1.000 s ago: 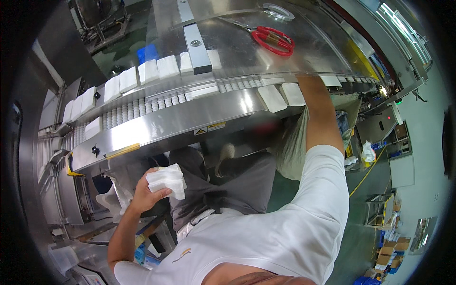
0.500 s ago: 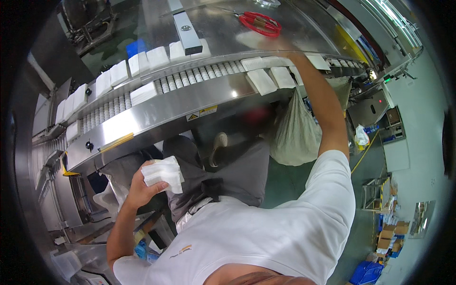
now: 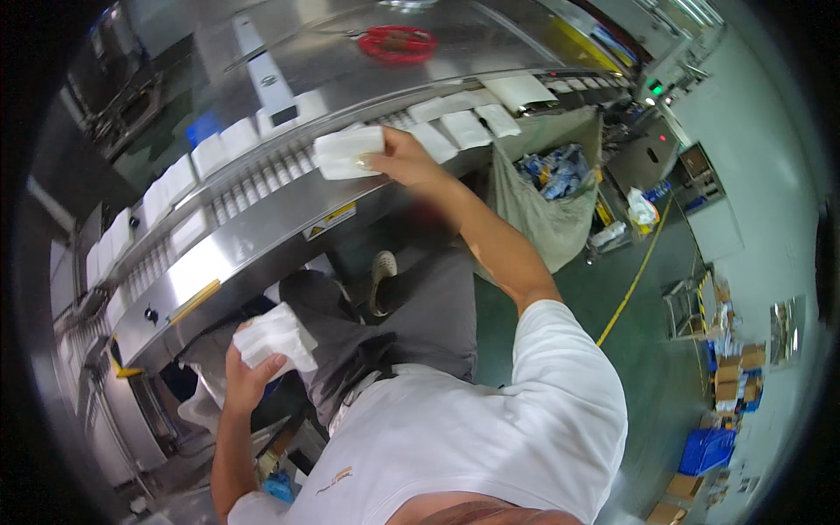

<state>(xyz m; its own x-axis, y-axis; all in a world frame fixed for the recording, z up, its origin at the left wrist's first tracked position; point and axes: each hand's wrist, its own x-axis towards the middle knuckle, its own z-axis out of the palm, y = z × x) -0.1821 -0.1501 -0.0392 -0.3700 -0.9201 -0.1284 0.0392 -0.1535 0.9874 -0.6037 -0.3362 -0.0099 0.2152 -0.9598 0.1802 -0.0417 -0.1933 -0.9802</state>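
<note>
In my left hand [image 3: 248,378], a small stack of folded white tissues [image 3: 276,338] is gripped near my lap, with the thumb lying over its lower edge. My right hand [image 3: 409,161] is raised over the front rail of the conveyor and pinches a folded white tissue stack [image 3: 346,150] by its right end. Beneath and beyond it runs the roller conveyor [image 3: 268,182]. Several more white stacks lie along the line, among them a flat stack [image 3: 465,129] on the rail to the right of my right hand and a stack [image 3: 208,155] on the far side.
Red-handled scissors [image 3: 396,44] lie on the steel tabletop [image 3: 328,66] beyond the conveyor. A large cloth sack [image 3: 534,223] with blue and white scraps hangs at the right. A metal bar [image 3: 267,80] crosses above the far row. Blue crates [image 3: 707,451] and cartons stand along the right wall.
My right hand has come back left and toward me from the far tabletop side and now holds a white tissue stack. My left hand keeps its stack, slightly lower. The view has shifted.
</note>
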